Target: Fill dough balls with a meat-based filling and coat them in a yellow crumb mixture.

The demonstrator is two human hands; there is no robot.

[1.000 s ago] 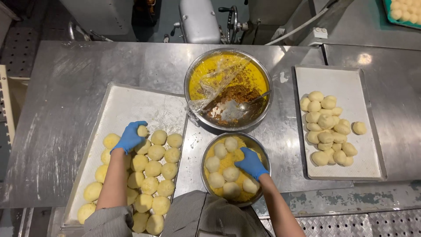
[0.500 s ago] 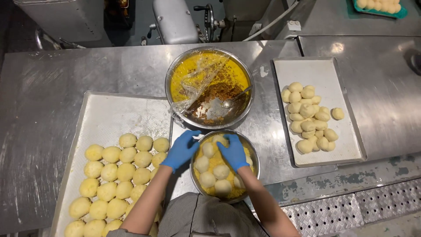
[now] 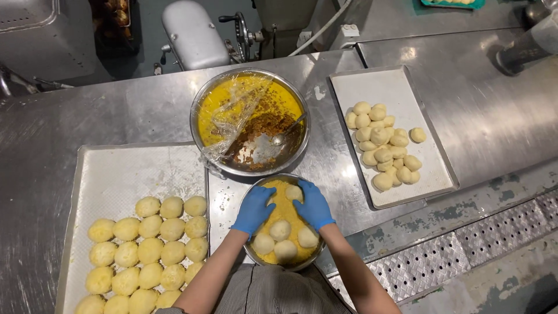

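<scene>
Both hands have drawn together over the small steel bowl (image 3: pixel 283 224) since a moment ago, and the camera view has shifted left. From where I watch, a tray of crumb-coated dough balls (image 3: pixel 148 250) fills the table's near left corner. My left hand (image 3: pixel 254 210), blue-gloved, is loosely cupped on yellow crumbs, holding nothing I can make out. My right hand (image 3: pixel 313 204) curls beside one dough ball (image 3: pixel 293 192) at the bowl's far rim; whether it grips it, I cannot tell. Behind sits a large bowl of yellow mixture (image 3: pixel 250 119); a tray of plain dough balls (image 3: pixel 381 142) lies at the right edge. I judge coating is underway; next calls for rolling, then lifting.
</scene>
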